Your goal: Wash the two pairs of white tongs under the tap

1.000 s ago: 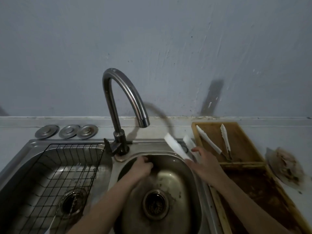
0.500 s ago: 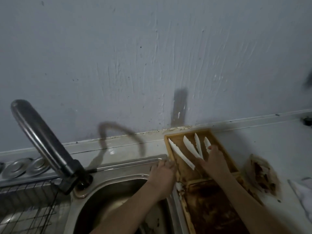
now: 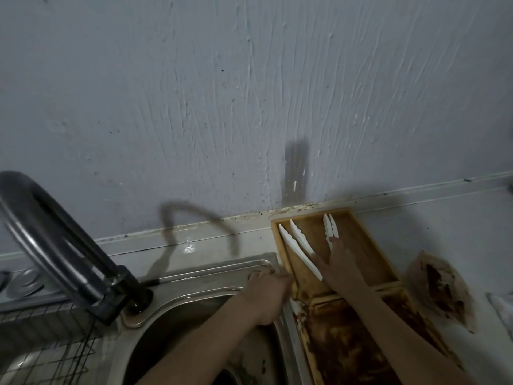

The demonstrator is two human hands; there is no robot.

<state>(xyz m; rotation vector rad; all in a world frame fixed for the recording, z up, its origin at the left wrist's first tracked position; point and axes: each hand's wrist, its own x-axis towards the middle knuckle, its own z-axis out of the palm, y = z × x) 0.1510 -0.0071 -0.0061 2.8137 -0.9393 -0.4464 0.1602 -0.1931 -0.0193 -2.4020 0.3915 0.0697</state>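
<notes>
Two pairs of white tongs lie in the far section of a wooden tray (image 3: 363,237) right of the sink. The left pair (image 3: 298,247) lies spread and slanted; the right pair (image 3: 329,226) lies nearly closed, tips toward the wall. My right hand (image 3: 340,262) rests flat over their near ends with fingers spread, thumb against the left pair. My left hand (image 3: 266,291) lies palm down on the sink rim (image 3: 211,273), its fingertips at the tray's left edge. The curved metal tap (image 3: 55,245) stands at the far left; no water is visible.
The tray's near section (image 3: 347,345) is smeared brown. A soiled clear wrapper (image 3: 441,293) lies on the counter to its right. A wire rack (image 3: 41,357) sits in the left basin. Metal discs (image 3: 25,282) lie behind it by the wall.
One second ago my right hand held a pair of tongs over the basin; it carried them right into the tray beside the other pair. My left hand moved from the basin to the sink's right rim.
</notes>
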